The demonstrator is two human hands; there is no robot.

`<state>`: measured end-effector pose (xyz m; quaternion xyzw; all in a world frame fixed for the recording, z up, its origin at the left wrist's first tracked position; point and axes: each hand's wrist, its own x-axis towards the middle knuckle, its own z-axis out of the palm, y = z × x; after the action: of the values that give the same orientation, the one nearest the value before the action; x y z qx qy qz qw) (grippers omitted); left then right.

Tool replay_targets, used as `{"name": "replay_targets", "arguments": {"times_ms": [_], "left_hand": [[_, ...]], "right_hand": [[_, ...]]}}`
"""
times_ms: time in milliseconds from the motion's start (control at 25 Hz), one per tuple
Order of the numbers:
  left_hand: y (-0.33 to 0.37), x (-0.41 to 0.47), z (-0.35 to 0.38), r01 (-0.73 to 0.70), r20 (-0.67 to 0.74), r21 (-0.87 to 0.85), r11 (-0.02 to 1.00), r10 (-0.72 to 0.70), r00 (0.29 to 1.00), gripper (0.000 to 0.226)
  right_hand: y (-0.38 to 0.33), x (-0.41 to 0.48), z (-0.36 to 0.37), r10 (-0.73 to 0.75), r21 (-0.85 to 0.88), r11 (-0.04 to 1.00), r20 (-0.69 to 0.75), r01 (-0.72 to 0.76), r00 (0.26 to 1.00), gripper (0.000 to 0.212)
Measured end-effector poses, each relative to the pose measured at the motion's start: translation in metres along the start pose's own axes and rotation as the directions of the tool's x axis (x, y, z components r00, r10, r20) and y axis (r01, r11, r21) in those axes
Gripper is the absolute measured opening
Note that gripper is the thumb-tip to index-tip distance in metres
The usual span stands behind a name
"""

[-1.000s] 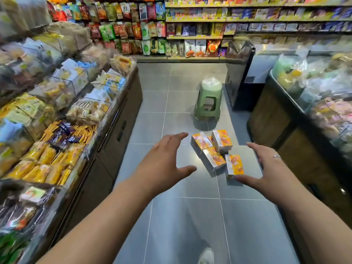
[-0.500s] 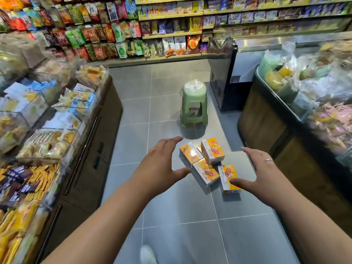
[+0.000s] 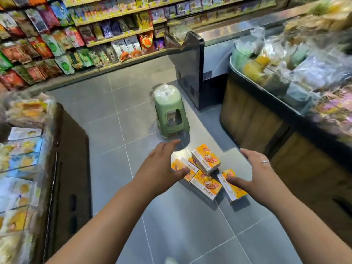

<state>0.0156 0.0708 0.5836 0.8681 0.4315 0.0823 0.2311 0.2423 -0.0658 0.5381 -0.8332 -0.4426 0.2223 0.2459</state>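
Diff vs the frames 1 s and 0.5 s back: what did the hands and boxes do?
Both hands closed in on the boxes. The left hand and right hand now flank the pile, thumbs overlapping the outer boxes in view; contact unclear. Nothing gripped or let go. Both hands stayed open, the pile kept its layout and the stool is unmoved.

Green plastic stool (image 3: pixel 170 119) stands on the grey tile floor (image 3: pixel 106 115), with clear plastic wrap over its seat. A black-sided chest freezer (image 3: pixel 190 60) is just behind the stool, to the right. Back wall shelves (image 3: pixel 114 38) are packed with snack bags. Left: dark cabinet (image 3: pixel 70 159) topped with packaged sweets (image 3: pixel 21 149), blurred. Right: wood-fronted counter (image 3: pixel 247 119) holds clear bagged goods (image 3: pixel 285 60), blurred.
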Motion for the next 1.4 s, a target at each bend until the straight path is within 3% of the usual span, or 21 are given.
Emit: {"name": "replay_targets", "arguments": {"times_ms": [360, 760, 920, 1400], "left_hand": [[-0.067, 0.201, 0.034, -0.1, 0.115, -0.083, 0.992, 0.109, 0.987, 0.077], [-0.098, 0.407, 0.117, -0.189, 0.158, -0.155, 0.97, 0.213, 0.964, 0.068], [-0.122, 0.459, 0.167, -0.214, 0.209, -0.131, 0.968, 0.238, 0.949, 0.066], [-0.262, 0.572, 0.394, -0.218, 0.357, -0.112, 0.969, 0.244, 0.902, 0.073]], "right_hand": [[0.006, 0.138, 0.053, 0.202, 0.062, 0.978, -0.024, -0.2, 0.979, 0.087], [0.045, 0.358, 0.101, 0.375, 0.085, 0.927, -0.131, -0.366, 0.918, 0.082], [0.067, 0.416, 0.156, 0.432, 0.104, 0.901, -0.108, -0.422, 0.895, 0.079], [0.223, 0.495, 0.39, 0.682, 0.175, 0.731, -0.168, -0.659, 0.712, 0.098]]}}
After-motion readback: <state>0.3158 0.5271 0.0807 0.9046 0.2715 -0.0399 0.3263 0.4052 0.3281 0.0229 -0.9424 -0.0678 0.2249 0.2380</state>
